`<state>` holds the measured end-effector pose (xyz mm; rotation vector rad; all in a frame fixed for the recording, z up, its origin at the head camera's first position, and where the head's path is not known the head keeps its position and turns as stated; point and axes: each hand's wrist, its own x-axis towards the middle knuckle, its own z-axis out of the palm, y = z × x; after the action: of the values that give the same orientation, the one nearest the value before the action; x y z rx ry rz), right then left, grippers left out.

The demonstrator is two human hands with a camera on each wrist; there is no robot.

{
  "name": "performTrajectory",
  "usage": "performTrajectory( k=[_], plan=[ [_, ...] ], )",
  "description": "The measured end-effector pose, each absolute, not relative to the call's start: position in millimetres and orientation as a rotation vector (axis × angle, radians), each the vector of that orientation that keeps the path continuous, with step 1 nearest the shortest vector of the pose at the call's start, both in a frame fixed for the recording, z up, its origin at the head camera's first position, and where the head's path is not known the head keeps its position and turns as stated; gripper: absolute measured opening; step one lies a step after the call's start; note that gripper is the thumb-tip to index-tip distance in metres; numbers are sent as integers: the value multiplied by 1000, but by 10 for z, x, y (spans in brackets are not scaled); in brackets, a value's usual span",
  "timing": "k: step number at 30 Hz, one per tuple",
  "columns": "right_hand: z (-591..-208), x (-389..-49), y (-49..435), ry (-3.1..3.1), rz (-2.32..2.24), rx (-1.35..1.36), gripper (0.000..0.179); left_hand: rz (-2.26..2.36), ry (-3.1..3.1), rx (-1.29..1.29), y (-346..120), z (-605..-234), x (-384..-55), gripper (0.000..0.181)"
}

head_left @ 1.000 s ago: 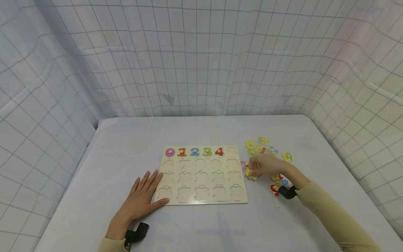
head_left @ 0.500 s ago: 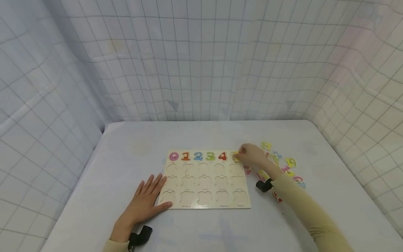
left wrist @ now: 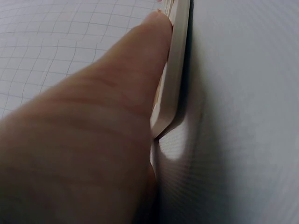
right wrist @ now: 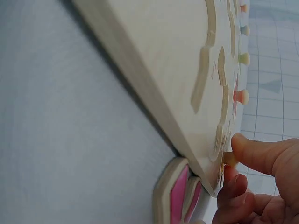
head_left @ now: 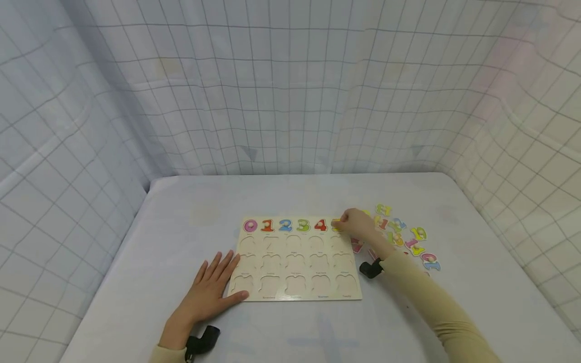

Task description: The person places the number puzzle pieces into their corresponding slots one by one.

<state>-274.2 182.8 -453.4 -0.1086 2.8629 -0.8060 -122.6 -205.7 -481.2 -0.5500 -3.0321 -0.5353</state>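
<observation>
A wooden number puzzle board (head_left: 281,251) lies flat on the table. In its top row sit the knobbed pieces 0 to 4, from the pink 0 (head_left: 250,226) to the red 4 (head_left: 320,225). My right hand (head_left: 357,224) pinches a yellow number piece (head_left: 336,225) by its knob (right wrist: 229,159), at the recess just right of the 4. Its fingers hide most of that piece. My left hand (head_left: 206,292) lies with fingers spread at the board's left edge, its thumb (left wrist: 140,51) along the lower left corner.
Loose number pieces are scattered to the right of the board, among them a pink-and-blue one (head_left: 429,261) and a yellow-green one (head_left: 383,209). A pink piece (right wrist: 177,196) lies against the board's right edge. Gridded white curtains (head_left: 290,101) enclose the table.
My right hand has picked up the yellow piece from the loose pile and carried it up and left to the top-right recess. The left hand has stayed at the board's edge.
</observation>
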Motion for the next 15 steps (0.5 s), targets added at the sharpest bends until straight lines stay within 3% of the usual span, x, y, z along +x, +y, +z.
performTrajectory(
  k=[15],
  plan=[
    [-4555, -2772, 1851, 2747, -935, -16, 37, -553, -2929, -594, -2079, -4923, -1246, 89]
  ],
)
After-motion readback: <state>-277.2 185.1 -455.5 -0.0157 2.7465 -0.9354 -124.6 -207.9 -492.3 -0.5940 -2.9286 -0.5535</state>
